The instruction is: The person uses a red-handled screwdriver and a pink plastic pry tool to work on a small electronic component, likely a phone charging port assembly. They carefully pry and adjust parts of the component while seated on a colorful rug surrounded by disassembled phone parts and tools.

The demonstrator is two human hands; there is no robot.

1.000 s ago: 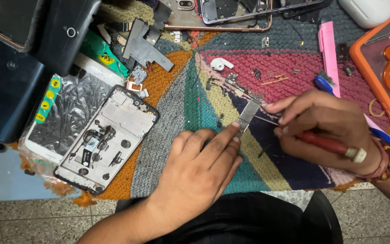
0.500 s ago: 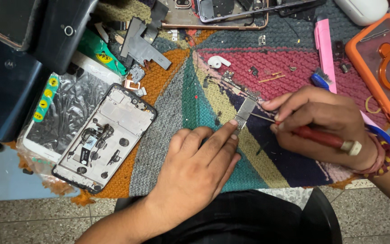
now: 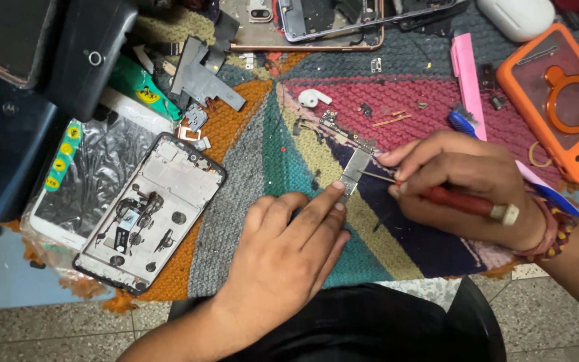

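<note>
Two hands, left hand (image 3: pixel 283 248) flat pinning metal plate (image 3: pixel 355 167), right hand (image 3: pixel 464 184) gripping screwdriver (image 3: pixel 460 201), phone frame (image 3: pixel 149 211) nearby

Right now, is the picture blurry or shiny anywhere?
Head view: mostly sharp and evenly lit; the left hand and right hand show crisp edges, the small metal board is clear, glare glints off the crinkled plastic bag, and only soft shadows fall on the woven mat.
</note>
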